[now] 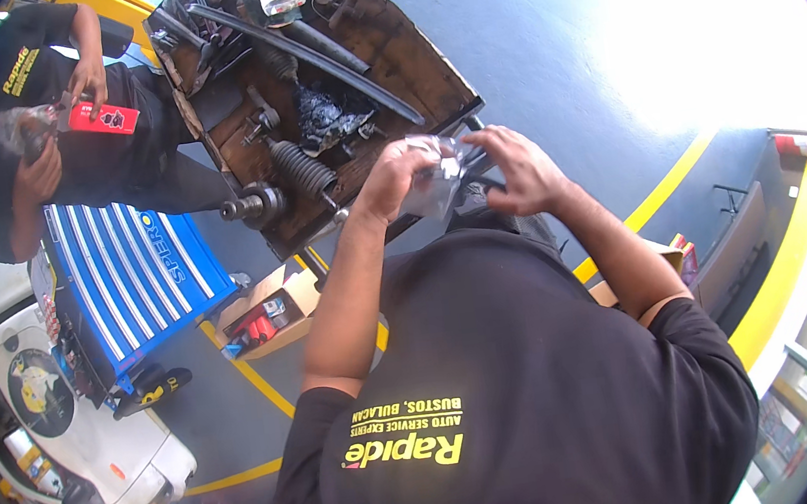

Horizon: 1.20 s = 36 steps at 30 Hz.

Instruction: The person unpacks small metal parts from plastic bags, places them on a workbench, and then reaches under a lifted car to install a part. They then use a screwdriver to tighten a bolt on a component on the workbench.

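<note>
Clear plastic bag (437,177) is held between both hands near the edge of the parts-laden table (408,58), the left hand (389,181) pinching one side in its fingers, the right hand (525,173) gripping the other; a ribbed cylindrical part (303,168) lies near the left hand

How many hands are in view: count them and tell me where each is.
4: the person's left hand and right hand, both at the clear plastic; a co-worker's upper hand, at the red box, and lower hand, at a plastic-wrapped item.
</note>
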{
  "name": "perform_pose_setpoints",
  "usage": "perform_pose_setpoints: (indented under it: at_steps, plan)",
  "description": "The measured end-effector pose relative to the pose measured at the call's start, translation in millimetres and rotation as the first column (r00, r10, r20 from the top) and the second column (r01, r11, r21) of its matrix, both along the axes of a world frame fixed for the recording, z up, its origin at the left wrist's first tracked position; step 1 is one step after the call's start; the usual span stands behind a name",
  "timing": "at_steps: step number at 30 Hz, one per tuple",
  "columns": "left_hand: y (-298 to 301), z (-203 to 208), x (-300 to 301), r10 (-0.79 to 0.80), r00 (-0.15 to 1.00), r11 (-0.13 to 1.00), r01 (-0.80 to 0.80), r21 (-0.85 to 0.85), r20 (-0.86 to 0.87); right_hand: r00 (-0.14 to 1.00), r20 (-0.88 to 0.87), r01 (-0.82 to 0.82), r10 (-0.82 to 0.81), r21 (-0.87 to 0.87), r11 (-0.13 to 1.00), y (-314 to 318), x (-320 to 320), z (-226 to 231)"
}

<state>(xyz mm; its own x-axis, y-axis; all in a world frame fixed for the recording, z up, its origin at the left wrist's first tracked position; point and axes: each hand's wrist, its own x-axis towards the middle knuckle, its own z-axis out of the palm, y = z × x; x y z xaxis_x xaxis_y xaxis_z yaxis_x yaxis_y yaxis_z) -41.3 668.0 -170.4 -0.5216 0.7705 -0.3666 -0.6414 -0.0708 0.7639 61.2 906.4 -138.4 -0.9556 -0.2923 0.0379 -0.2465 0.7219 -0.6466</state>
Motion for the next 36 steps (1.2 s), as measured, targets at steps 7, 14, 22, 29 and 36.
perform_pose_setpoints:
  at_steps: [7, 14, 22, 29, 36]
  plan:
    - [60.1, -29.3, -48.9, 0.556, 0.826, 0.805, -0.562, -0.191, -0.087, 0.880, 0.471, 0.180, -0.062, -0.209, 0.961, 71.7, -60.1, -27.3]
    - [92.8, -71.9, -83.4, 0.362, 0.782, 0.523, -0.620, -0.584, -0.507, 0.989, 0.139, -0.036, -0.040, 0.499, 0.866, 54.1, -123.7, -23.2]
    - [111.9, -80.1, -99.5, 0.009, 0.789, 0.313, -0.586, -0.748, -0.614, 0.981, 0.174, -0.177, 0.085, 0.628, 0.758, 39.1, -147.5, -25.1]
    - [114.3, -78.7, -95.7, -0.053, 0.773, 0.326, -0.585, -0.743, -0.632, 0.970, 0.191, -0.241, 0.150, 0.701, 0.671, 24.2, -157.2, -44.5]
    - [112.6, -70.8, -90.0, -0.080, 0.762, 0.378, -0.574, -0.727, -0.643, 0.958, 0.270, -0.258, 0.090, 0.687, 0.680, 13.5, -160.7, -49.0]
